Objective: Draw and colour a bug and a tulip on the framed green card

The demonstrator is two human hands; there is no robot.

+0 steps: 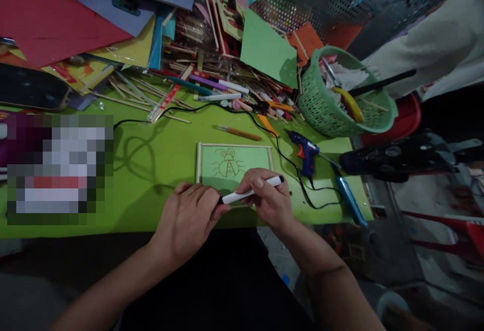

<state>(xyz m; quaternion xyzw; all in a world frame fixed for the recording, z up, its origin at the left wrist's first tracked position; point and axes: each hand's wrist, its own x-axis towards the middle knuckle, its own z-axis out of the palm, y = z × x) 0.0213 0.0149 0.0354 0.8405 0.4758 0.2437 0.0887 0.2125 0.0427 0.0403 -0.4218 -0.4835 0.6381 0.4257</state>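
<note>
A white marker with black ends is held crosswise between my two hands, over the near edge of a green card. The card has a pale stick frame and bears a brown line drawing of a bug. My left hand is closed round the marker's black left end, which its fingers partly hide. With thumb and fingers, my right hand grips the white barrel near its right end. Beyond the card lies a brown pen-like tool.
A blue glue gun and its black cable lie right of the card. Behind stands a green basket of odds and ends. Sticks, markers and coloured sheets cover the table's back. Blue-handled tool at right edge.
</note>
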